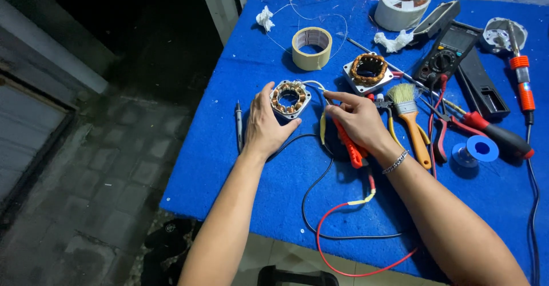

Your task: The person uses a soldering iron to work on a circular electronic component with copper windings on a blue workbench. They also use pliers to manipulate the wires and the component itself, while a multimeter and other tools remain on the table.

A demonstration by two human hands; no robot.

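Observation:
My left hand (pixel 265 127) cups a small square motor stator (pixel 290 98) with copper windings, holding it on the blue table cover (pixel 229 149). My right hand (pixel 357 120) grips a red test probe (pixel 350 147) and points its tip toward the white wires at the stator's right edge. From the probe a red lead (pixel 343 217) trails down across the cover, with a black lead (pixel 311 194) beside it. A black probe (pixel 239 123) lies flat just left of my left hand.
A tape roll (pixel 311 48), a second stator (pixel 369 70), a multimeter (pixel 447 53), a paintbrush (pixel 410 120), pliers (pixel 440 132), a screwdriver (pixel 494 132), a blue spool (pixel 477 149), a soldering iron (pixel 521 80) and a large white wound stator (pixel 402 4) crowd the table's right. The dark floor drops off left.

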